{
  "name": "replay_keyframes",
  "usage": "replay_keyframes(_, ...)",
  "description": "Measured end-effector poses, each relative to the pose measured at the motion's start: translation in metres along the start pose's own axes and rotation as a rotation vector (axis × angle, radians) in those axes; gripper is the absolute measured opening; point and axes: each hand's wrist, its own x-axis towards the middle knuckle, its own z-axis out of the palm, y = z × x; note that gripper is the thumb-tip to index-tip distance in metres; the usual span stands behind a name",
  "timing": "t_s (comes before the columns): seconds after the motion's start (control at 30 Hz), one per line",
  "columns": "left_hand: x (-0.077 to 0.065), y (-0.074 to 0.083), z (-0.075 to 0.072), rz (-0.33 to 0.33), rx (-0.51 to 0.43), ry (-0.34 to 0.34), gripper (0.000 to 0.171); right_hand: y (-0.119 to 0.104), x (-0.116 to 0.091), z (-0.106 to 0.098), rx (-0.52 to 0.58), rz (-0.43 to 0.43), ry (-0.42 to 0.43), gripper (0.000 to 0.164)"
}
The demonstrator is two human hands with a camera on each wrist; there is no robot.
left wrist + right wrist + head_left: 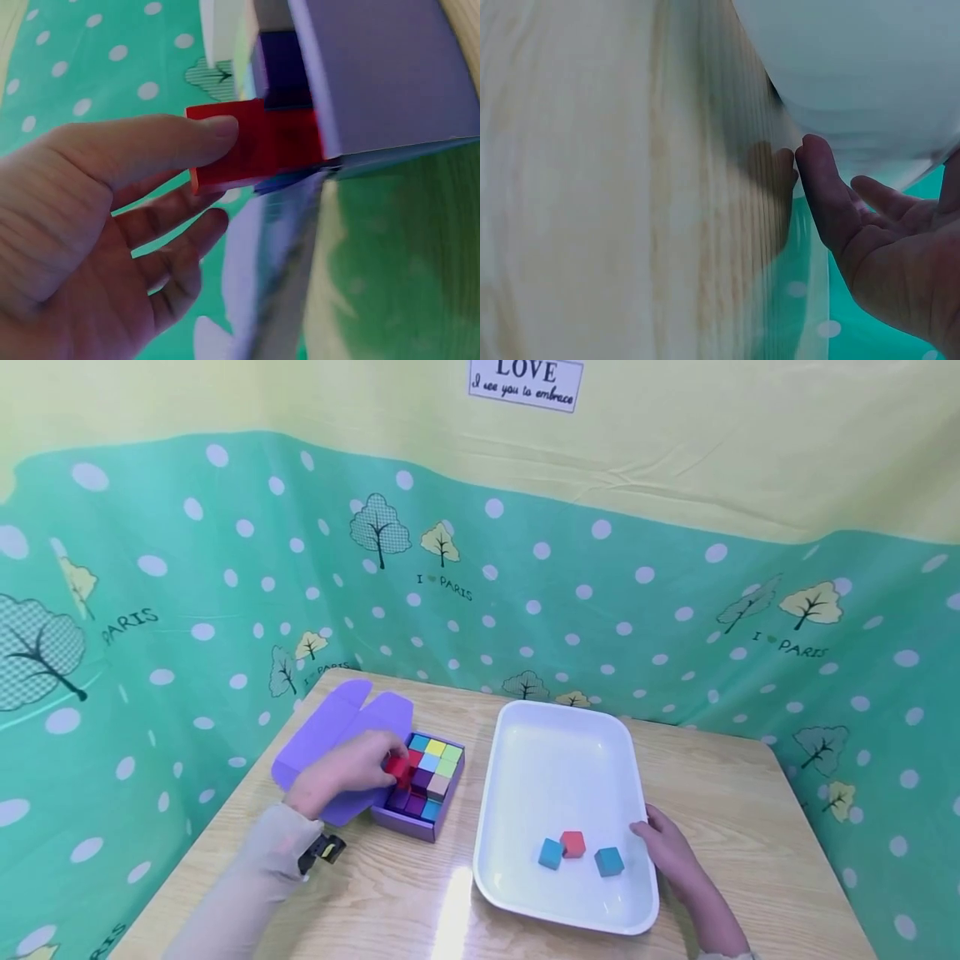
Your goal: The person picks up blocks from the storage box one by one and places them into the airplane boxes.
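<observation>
My left hand [365, 760] pinches a red cube [247, 142] between thumb and fingers at the left side of a purple box [405, 823]. That cube sticks up above the others in the head view. Several cubes in blue, yellow, green, purple and red fill the box. On the right, my right hand [670, 850] holds the edge of a white tray [558, 768], thumb at the rim and fingers along the outer wall. Inside the tray's near end lie a red cube [573, 844] and two blue cubes, one [551, 853] to its left and one [609, 862] to its right.
The box's open purple lid [318, 739] lies to the left, partly under my left forearm. All this stands on a wooden table [382, 893]. A green and yellow printed curtain [480, 593] hangs behind the table and on both sides.
</observation>
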Motion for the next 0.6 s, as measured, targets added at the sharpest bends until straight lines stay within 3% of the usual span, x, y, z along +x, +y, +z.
replay_keyframes(0.27, 0.006, -0.006, 0.017, -0.038, 0.087, -0.010, 0.027, 0.002, 0.001, -0.002, 0.004, 0.015, -0.011, 0.065)
replay_keyframes(0.6, 0.012, -0.013, 0.027, -0.029, 0.073, 0.001, 0.029, 0.001, 0.002, -0.001, 0.029, 0.030, -0.015, 0.068)
